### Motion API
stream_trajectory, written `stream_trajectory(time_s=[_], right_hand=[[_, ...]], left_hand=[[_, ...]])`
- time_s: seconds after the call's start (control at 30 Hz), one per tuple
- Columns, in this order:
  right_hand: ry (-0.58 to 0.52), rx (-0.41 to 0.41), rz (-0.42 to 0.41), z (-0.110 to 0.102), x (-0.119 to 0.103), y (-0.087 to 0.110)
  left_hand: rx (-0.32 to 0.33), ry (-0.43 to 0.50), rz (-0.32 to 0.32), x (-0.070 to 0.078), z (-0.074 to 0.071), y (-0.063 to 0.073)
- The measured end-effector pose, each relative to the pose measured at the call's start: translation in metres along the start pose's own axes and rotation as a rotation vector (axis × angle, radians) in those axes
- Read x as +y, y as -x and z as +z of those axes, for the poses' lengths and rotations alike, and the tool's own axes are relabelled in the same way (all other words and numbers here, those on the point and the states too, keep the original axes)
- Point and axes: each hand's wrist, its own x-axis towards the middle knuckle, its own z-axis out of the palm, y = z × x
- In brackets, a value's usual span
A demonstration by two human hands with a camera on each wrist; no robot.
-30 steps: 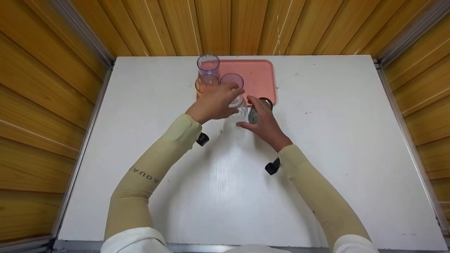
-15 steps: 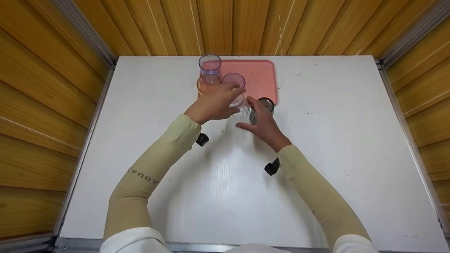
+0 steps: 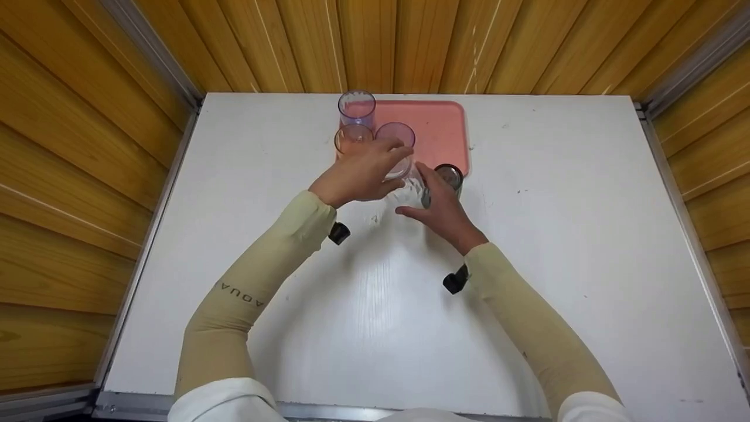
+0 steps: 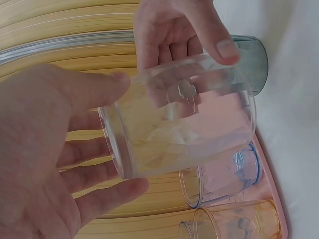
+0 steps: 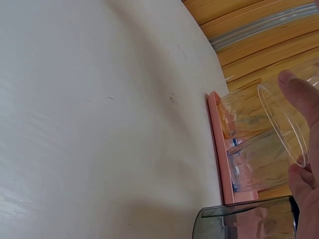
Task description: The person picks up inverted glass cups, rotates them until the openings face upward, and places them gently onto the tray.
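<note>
Between both hands is a clear cup (image 3: pixel 400 169), seen large in the left wrist view. My left hand (image 3: pixel 362 171) grips it round the upper end, thumb on one side and fingers spread on the other. The right hand (image 3: pixel 443 210) holds the lower end, its thumb (image 5: pixel 298 94) and a finger at the base edge in the right wrist view. That base hangs off the white tabletop. Just right of the clear cup, a dark grey cup (image 3: pixel 450 176) stands upright, partly covered by the right hand. The left hand overlaps an orange cup (image 3: pixel 351 133) and a purple cup (image 3: pixel 395 132) in the head view.
A pink tray (image 3: pixel 439 126) lies at the back of the white table (image 3: pixel 527 234). On its left part stand the orange and purple cups and a blue-rimmed cup (image 3: pixel 357 108). Wood-panelled walls (image 3: pixel 422 47) close off the back and both sides.
The head view has shifted slightly, so the tray and cups sit a little farther right in it. Both hands keep nearly the same hold on the clear cup.
</note>
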Motion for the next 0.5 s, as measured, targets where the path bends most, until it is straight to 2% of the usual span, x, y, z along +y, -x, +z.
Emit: stream_trajectory(time_s=[0.17, 0.33, 0.5], right_hand=[[-0.001, 0.003, -0.008, 0.0021, -0.0002, -0.0005], [0.011, 0.031, -0.062, 0.0030, 0.0004, -0.0004], [0.028, 0.049, -0.105, 0.0021, -0.0006, 0.0008]], left_hand=[[0.005, 0.035, 0.006, -0.0014, -0.0001, 0.0027], [0.017, 0.070, 0.013, -0.0024, -0.0003, 0.0047], [-0.005, 0.076, -0.014, -0.0024, -0.0013, 0.0050]])
